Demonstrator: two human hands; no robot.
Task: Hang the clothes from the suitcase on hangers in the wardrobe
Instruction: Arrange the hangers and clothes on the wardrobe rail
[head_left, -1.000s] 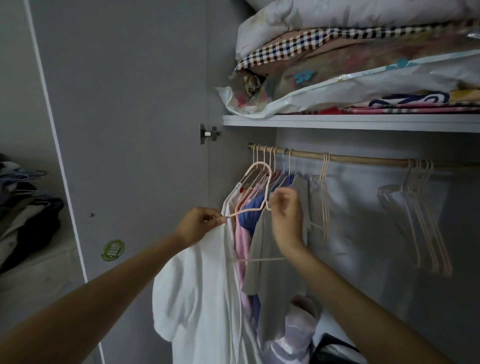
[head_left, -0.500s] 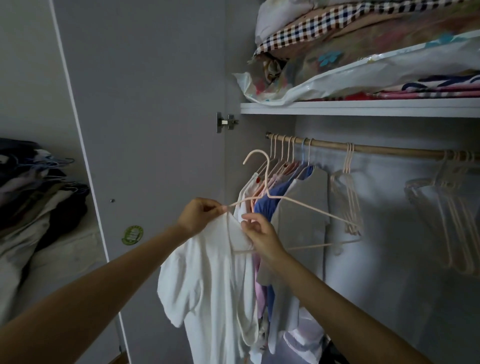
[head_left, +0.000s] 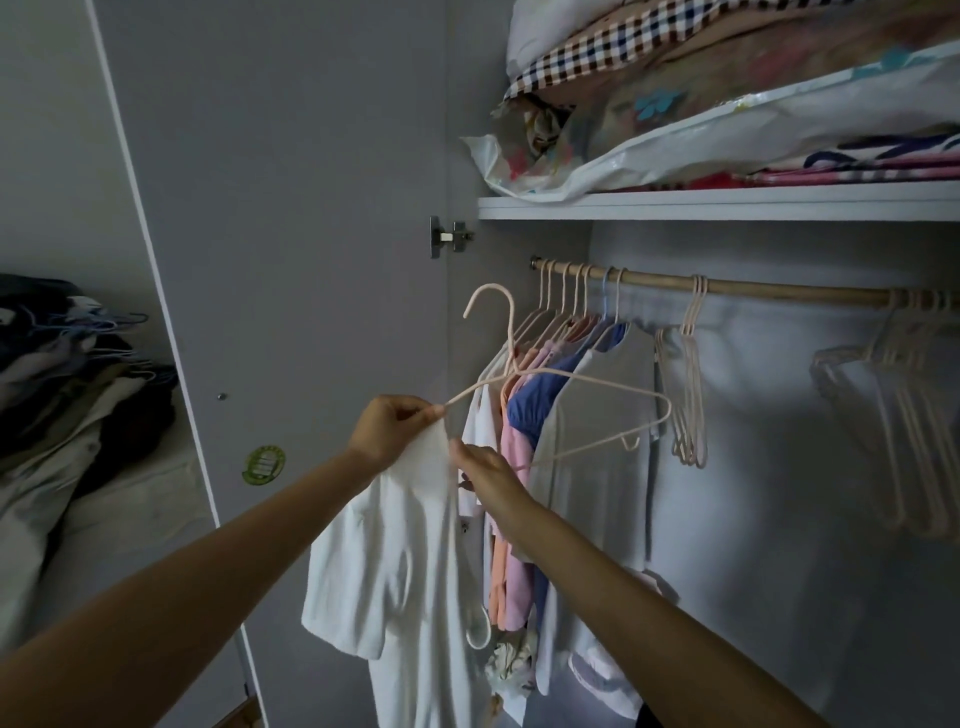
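I have the white shirt (head_left: 395, 561) pinched at its neckline in my left hand (head_left: 387, 434), fingers curled tight on the fabric together with the left tip of the pale pink hanger (head_left: 561, 395), while my right hand (head_left: 483, 475) is curled on the shirt's collar edge just below, close to the hanger's lower bar; I cannot tell whether it also holds that bar. The shirt hangs in front of the open wardrobe, beside the clothes already on the rail (head_left: 727, 286), and most of the hanger sticks out bare to the right, its hook up and free of the rail. As I judge it, the step in hand is feeding the hanger into the neck opening, and doing it well means keeping the left pinch as the anchor, sliding that shoulder of the hanger fully under the cloth first, then letting the right hand stretch the collar over the far end (the small hook on the lower bar there looks likely to snag the knit). I would keep the hanger level so the shirt does not slide off, and only then lift the hook to the gap on the rail between the hung garments and the bunch of empty hangers (head_left: 688, 374)
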